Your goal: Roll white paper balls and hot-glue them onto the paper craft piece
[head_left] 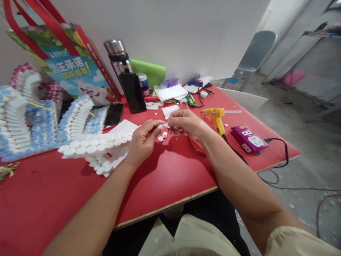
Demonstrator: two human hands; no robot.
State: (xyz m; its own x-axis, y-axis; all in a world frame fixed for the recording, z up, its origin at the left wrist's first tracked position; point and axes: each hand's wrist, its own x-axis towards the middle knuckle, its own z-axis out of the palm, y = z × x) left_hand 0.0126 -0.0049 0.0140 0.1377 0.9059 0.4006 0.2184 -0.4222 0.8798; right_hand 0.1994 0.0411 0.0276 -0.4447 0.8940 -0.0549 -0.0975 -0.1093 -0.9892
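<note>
My left hand (144, 140) and my right hand (185, 124) meet over the red table, fingers pinched. Between their fingertips is a small white piece (165, 125), held from both sides; its exact kind is too small to make out. Just below lie two little white round pieces (160, 139). Beside my left wrist stands a white model (90, 146) built of rows of white round pieces, partly hidden by that hand. To the right of my right hand a yellow glue gun (217, 117) rests on the table with a glue stick in its back.
Blue-and-white models (42, 124) and a printed bag (77, 71) stand at the left. A thermos (117, 53), an upright phone (132, 93) and a flat phone (114, 114) are behind. A purple power socket (249, 139) with cables sits near the table's right edge.
</note>
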